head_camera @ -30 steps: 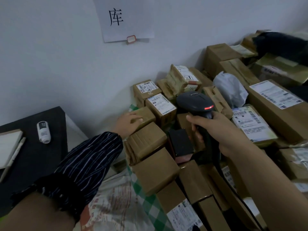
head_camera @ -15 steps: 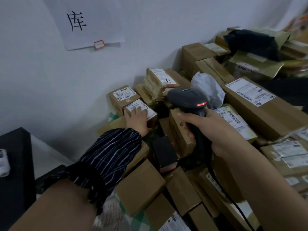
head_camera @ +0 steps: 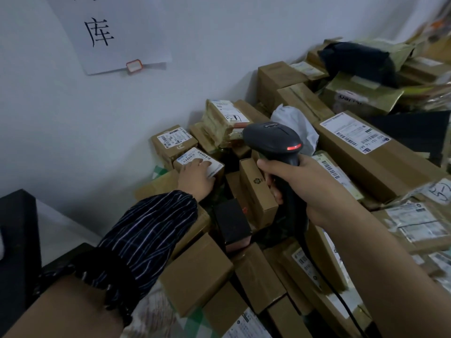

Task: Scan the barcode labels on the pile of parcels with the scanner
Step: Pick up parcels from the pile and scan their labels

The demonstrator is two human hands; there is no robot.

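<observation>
Dozens of parcels are heaped against the wall, mostly brown cardboard boxes lying at all angles, and we can't tell what the heap itself rests on. We're working at its far left end.

Our right hand is wrapped firmly round the handle of the scanner. A red light glows on its head, which points away from us toward the wall.

Our left hand lies with fingers fairly straight on top of a small box. It presses rather than grips, and it covers part of the white label.

That box looks light and stiff to us, with firm corners, so one hand should manage it. We'd take it by its two side faces, thumb on one and fingers on the other, to leave the label clear for the beam. Its taped surfaces may be a little slick.

Careful now: its neighbours sit loose and tilted, and lifting one could set others sliding. The white plastic bag behind the scanner looks soft, so any label on it would probably need smoothing flat.

The scanner's cord trails down across the near boxes and could snag a corner.
</observation>
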